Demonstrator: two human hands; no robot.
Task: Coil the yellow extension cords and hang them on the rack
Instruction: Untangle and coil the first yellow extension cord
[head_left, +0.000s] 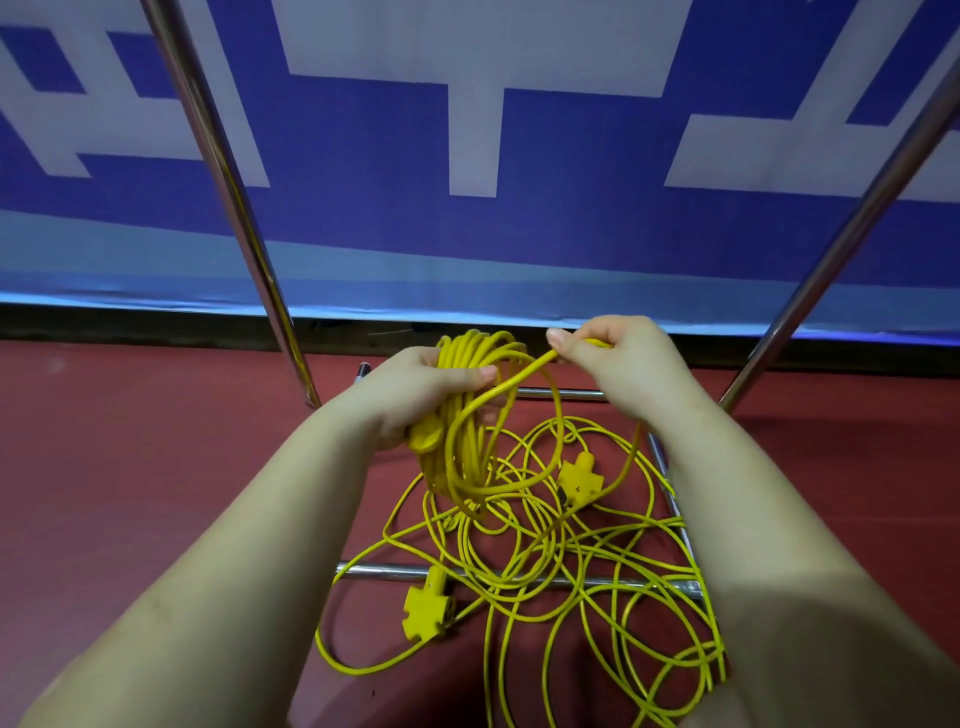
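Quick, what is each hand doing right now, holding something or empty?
Left hand: closed around the coiled bundle of yellow cord.
Right hand: closed, pinching a loose cord strand leading to the bundle.

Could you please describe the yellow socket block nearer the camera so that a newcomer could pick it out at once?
Find the rack's near metal floor bar crossing the red floor. The near socket block lies at its left end, below the left hand. Unlike the other socket block, it sits outside the cord tangle.
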